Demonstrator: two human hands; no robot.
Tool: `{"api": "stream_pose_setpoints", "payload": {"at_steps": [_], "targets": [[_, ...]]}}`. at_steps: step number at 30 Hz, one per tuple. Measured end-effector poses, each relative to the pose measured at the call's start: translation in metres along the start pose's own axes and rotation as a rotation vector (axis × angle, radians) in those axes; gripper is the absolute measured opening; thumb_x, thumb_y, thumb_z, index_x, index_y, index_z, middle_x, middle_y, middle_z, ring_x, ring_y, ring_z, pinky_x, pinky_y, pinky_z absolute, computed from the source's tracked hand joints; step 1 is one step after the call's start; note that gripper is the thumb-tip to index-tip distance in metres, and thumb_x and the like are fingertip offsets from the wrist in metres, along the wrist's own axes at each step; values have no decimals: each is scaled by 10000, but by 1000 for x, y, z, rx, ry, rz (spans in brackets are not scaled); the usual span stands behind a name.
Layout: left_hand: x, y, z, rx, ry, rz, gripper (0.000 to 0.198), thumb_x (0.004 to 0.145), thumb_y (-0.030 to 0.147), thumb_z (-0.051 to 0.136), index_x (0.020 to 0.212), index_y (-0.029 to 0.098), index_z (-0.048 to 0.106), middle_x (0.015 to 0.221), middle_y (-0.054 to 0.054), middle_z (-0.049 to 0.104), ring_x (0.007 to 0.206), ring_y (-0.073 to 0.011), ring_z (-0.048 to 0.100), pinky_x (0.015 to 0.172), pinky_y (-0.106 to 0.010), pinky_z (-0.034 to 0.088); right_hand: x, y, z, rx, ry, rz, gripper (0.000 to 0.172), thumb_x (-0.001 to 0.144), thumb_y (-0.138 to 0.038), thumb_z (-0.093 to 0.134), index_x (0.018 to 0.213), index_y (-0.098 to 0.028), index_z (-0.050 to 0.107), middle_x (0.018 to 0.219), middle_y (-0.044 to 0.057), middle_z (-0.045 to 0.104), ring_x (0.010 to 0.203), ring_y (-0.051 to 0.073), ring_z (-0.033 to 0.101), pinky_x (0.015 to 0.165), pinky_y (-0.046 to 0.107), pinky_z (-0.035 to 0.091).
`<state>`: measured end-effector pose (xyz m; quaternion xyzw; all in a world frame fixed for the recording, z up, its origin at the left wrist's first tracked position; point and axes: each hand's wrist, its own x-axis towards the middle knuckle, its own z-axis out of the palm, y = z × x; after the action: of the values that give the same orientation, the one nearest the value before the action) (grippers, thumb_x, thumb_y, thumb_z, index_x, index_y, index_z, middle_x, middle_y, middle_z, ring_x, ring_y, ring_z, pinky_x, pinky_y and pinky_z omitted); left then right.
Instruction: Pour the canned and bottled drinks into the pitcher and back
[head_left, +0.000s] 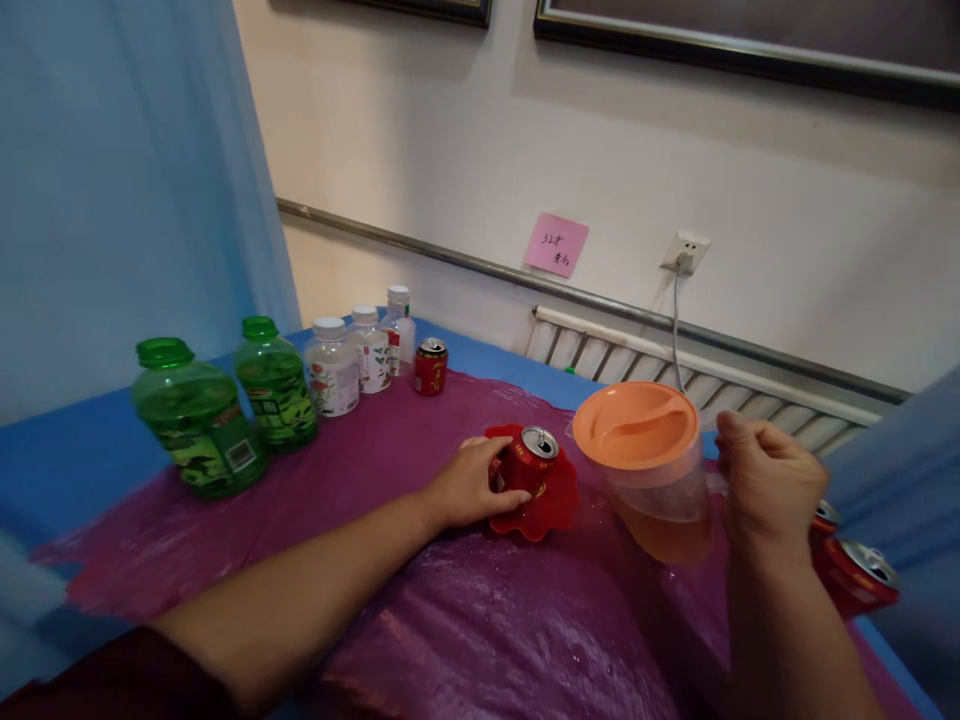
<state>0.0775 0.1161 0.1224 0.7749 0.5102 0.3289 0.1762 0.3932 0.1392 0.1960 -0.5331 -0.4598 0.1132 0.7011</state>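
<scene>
My left hand (469, 485) is wrapped round a red drink can (529, 462) that stands in a red scalloped bowl (551, 505) on the purple plastic sheet (480, 620). My right hand (769, 480) is closed on the handle of a clear pitcher (664, 500) with an orange lid (637, 425). The pitcher is tilted toward the can and holds some orange-brown liquid at its bottom.
Two green bottles (199, 420) (274, 385), three white-capped bottles (332, 368) and another red can (430, 366) line the table's far left. More red cans (855, 575) lie behind my right wrist. A radiator (720, 385) and wall socket (686, 250) are behind the table.
</scene>
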Motion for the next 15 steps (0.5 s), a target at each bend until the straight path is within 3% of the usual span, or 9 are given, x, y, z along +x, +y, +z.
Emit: {"api": "stream_pose_setpoints", "payload": {"at_steps": [8,15], "targets": [[-1,-1,2,-12,0,32,660,689,546,808,1261,256,655,1183,-82,733,1122,-334,648,1035,-458,430,-8,-12,-3,-241,-50,-162,487,702,-645,759,601,-183,641,501,-60,431,518,104,375,487,264,275],[-1,0,1,20,-41,30,667,695,571,795,1263,255,641,1182,-79,727,1097,-325,644,1015,-443,425,-9,-9,-5,-296,-51,-169,512,702,-688,740,625,-190,652,495,-64,443,503,109,387,488,264,298]]}}
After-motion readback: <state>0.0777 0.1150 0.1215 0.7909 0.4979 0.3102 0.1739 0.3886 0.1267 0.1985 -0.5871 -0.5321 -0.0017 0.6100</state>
